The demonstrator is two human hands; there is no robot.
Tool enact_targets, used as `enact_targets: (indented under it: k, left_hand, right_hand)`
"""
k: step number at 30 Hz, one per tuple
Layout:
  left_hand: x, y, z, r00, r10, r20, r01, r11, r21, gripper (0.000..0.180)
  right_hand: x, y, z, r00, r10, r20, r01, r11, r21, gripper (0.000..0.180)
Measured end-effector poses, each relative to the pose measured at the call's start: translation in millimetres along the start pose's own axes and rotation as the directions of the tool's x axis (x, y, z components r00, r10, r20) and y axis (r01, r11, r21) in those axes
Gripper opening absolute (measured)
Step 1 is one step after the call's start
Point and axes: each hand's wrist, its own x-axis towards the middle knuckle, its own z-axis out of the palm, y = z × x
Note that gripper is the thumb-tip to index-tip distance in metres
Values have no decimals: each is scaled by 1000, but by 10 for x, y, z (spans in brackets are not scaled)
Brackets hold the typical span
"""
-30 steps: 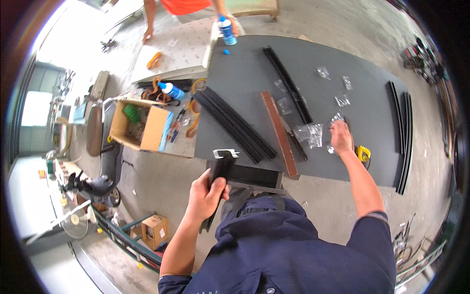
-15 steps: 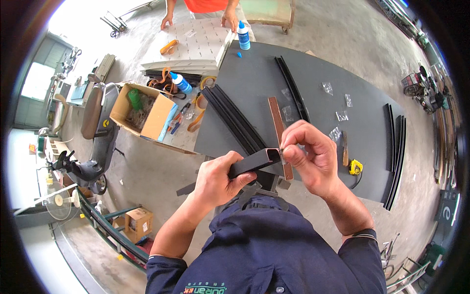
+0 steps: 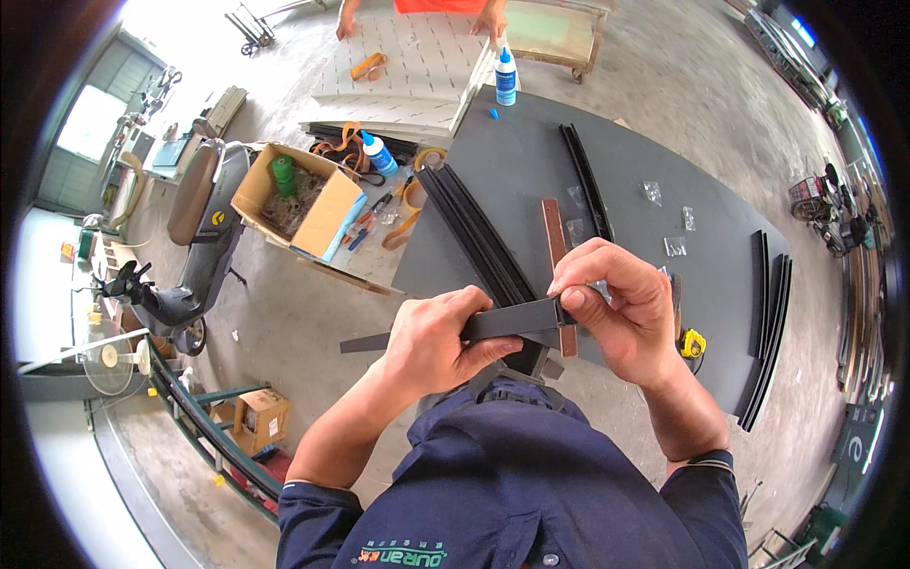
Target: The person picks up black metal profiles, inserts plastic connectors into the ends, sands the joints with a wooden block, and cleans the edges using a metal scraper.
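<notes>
Over the dark grey worktable point(image 3: 531, 180), the right hand point(image 3: 621, 308), off the table a second ago, now pinches the end of the long black metal channel point(image 3: 502, 322) gripped by the left hand point(image 3: 436, 341).

Two glue bottles point(image 3: 505, 77) point(image 3: 379, 155); one scooter point(image 3: 180, 256); two cardboard boxes point(image 3: 301, 204) point(image 3: 260, 418); one yellow tape measure point(image 3: 692, 343).

Grey concrete floor point(image 3: 284, 322), dark worktable point(image 3: 531, 171), parked scooter point(image 3: 180, 256), bright daylight from left doorway point(image 3: 90, 123).

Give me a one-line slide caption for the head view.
Left hand grips a dark metal channel while right hand pinches its end above the grey worktable.
</notes>
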Motion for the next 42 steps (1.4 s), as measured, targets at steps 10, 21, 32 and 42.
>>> enact_targets:
  k: [10, 21, 32, 42]
  left_hand:
    - [19, -5, 10, 1000, 11, -5, -11, 999, -34, 40]
    - [26, -14, 18, 999, -26, 27, 26, 999, -20, 41]
    - [50, -42, 41, 993, -56, 100, 61, 997, -53, 42]
    - [93, 25, 12, 976, -115, 183, 144, 977, -156, 40]
  right_hand:
    - [1, -3, -35, 1000, 2, 24, -1, 1000, -5, 4]
    - [-9, 38, -64, 1000, 10, -19, -12, 993, -120, 7]
    - [-10, -11, -75, 997, -51, -57, 31, 949, -313, 12]
    - [-6, -89, -35, 983, -149, -104, 81, 873, -481, 15]
